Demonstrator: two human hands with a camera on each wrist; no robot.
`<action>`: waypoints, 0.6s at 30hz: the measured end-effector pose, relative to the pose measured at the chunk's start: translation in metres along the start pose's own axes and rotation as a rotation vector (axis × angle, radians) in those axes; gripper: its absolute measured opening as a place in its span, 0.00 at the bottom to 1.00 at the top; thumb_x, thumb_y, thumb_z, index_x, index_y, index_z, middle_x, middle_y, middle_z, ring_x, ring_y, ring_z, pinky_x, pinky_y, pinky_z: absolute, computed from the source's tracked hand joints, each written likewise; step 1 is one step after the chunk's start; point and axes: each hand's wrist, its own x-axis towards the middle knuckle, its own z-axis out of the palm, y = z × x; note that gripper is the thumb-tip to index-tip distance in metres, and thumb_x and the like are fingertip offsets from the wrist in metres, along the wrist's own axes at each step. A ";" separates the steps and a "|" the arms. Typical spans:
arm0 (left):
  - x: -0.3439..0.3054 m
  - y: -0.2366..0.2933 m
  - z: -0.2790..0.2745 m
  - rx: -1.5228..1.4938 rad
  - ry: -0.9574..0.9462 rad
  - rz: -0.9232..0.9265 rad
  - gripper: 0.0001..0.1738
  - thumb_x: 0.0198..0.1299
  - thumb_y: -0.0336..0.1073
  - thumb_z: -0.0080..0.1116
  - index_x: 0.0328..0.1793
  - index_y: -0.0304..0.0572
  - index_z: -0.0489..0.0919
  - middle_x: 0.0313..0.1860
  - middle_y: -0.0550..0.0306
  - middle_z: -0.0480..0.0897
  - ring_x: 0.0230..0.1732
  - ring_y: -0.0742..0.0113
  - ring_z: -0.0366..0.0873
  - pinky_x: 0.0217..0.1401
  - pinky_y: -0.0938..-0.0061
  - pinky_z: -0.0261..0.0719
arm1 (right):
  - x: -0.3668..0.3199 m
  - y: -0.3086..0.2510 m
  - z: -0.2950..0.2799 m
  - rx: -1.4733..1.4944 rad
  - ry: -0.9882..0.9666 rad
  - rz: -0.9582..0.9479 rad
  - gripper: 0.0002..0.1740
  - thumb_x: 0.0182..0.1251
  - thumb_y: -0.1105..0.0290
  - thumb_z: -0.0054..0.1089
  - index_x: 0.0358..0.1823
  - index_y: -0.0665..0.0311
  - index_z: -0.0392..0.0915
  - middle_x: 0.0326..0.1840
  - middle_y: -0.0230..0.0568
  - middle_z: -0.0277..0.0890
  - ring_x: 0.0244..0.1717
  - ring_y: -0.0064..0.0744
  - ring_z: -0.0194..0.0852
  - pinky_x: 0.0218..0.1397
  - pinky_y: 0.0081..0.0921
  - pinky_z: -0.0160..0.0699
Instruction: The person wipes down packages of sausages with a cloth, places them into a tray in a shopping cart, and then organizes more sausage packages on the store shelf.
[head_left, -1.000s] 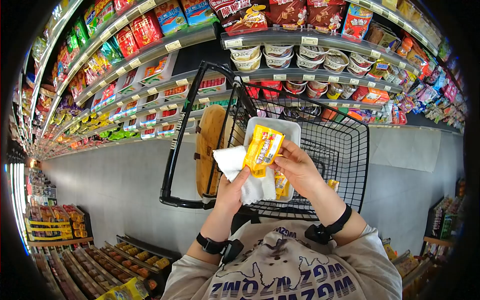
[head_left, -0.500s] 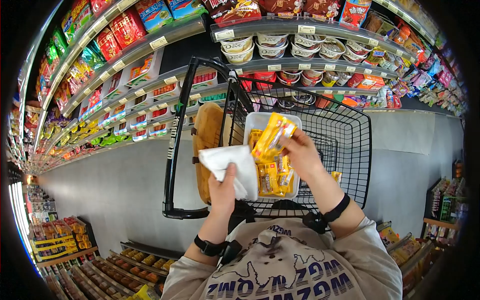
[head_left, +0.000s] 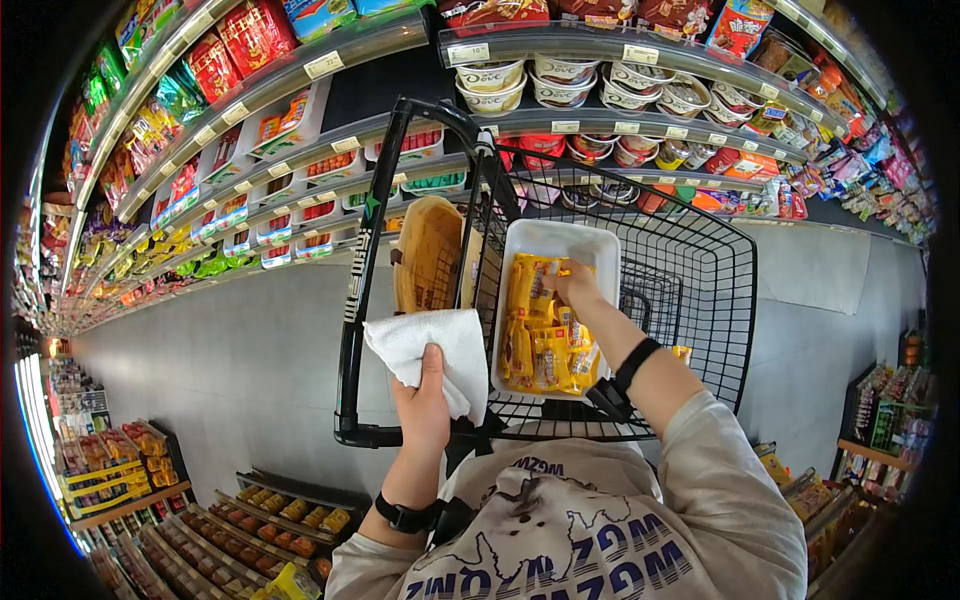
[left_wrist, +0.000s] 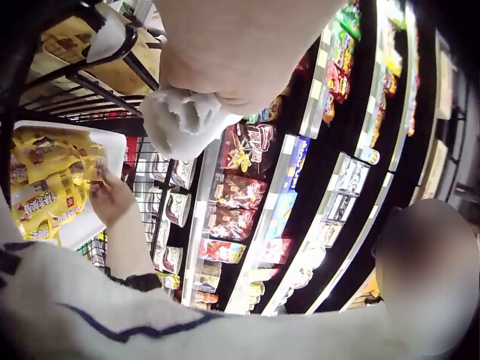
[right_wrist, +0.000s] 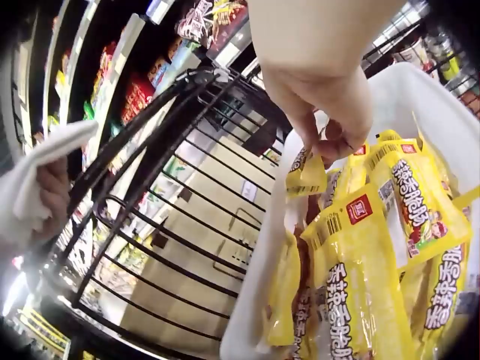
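Observation:
A white tray point(head_left: 606, 250) in the shopping cart holds several yellow snack packets point(head_left: 548, 350). My right hand point(head_left: 580, 288) reaches into the tray's upper part; in the right wrist view the fingers of this right hand point(right_wrist: 322, 112) pinch the end of a small yellow packet point(right_wrist: 306, 174). To the left of the tray, my left hand point(head_left: 425, 405) grips a folded white cloth point(head_left: 440, 340), thumb on top. In the left wrist view the cloth point(left_wrist: 180, 124) hangs bunched under that hand.
Around the tray is the black wire cart point(head_left: 700, 290), its handle point(head_left: 352, 300) at the left. A brown oval-topped basket point(head_left: 428, 255) stands by the handle. Shelves of snacks and white tubs point(head_left: 492, 88) rise beyond the cart; low racks point(head_left: 270, 525) stand behind at left.
The right hand has lowered a yellow packet into the tray. The left hand has moved the cloth left and away from the tray, uncovering the packets.

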 end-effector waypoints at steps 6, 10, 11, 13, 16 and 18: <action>-0.003 -0.003 -0.010 0.057 -0.024 0.056 0.18 0.68 0.37 0.52 0.58 0.32 0.71 0.51 0.56 0.77 0.50 0.70 0.73 0.53 0.75 0.71 | 0.009 0.002 0.028 -0.544 0.032 -0.141 0.21 0.52 0.66 0.64 0.45 0.71 0.75 0.39 0.57 0.80 0.43 0.53 0.79 0.45 0.40 0.78; -0.003 -0.003 -0.009 0.078 -0.028 0.050 0.17 0.67 0.37 0.52 0.57 0.32 0.71 0.53 0.55 0.76 0.52 0.70 0.72 0.55 0.75 0.70 | 0.007 0.001 0.020 -0.654 -0.014 -0.183 0.22 0.53 0.63 0.64 0.45 0.71 0.74 0.42 0.59 0.79 0.46 0.54 0.78 0.49 0.40 0.77; -0.003 -0.004 -0.009 0.081 -0.035 0.052 0.17 0.67 0.37 0.52 0.57 0.32 0.71 0.53 0.55 0.76 0.52 0.70 0.72 0.55 0.75 0.70 | 0.010 0.003 0.016 -0.649 -0.008 -0.182 0.22 0.53 0.63 0.64 0.45 0.71 0.74 0.42 0.59 0.79 0.46 0.54 0.78 0.49 0.40 0.77; -0.002 -0.008 -0.009 0.112 -0.084 0.111 0.18 0.67 0.37 0.52 0.58 0.32 0.70 0.53 0.55 0.75 0.52 0.69 0.72 0.56 0.74 0.69 | 0.009 0.003 0.006 -0.667 0.084 -0.201 0.28 0.51 0.58 0.68 0.52 0.65 0.73 0.41 0.57 0.79 0.49 0.50 0.78 0.53 0.37 0.75; -0.005 -0.007 0.001 0.075 -0.081 0.096 0.20 0.67 0.38 0.53 0.59 0.31 0.70 0.53 0.55 0.76 0.53 0.69 0.72 0.56 0.74 0.69 | 0.011 0.014 -0.016 -0.608 0.113 -0.262 0.31 0.51 0.59 0.69 0.56 0.64 0.71 0.41 0.56 0.80 0.47 0.49 0.79 0.52 0.36 0.76; -0.005 -0.008 0.007 0.075 -0.111 0.082 0.20 0.67 0.38 0.53 0.59 0.31 0.69 0.53 0.55 0.75 0.53 0.69 0.72 0.57 0.74 0.69 | 0.005 0.012 -0.032 -0.582 0.083 -0.239 0.31 0.52 0.59 0.68 0.57 0.63 0.71 0.41 0.55 0.80 0.46 0.48 0.80 0.51 0.35 0.76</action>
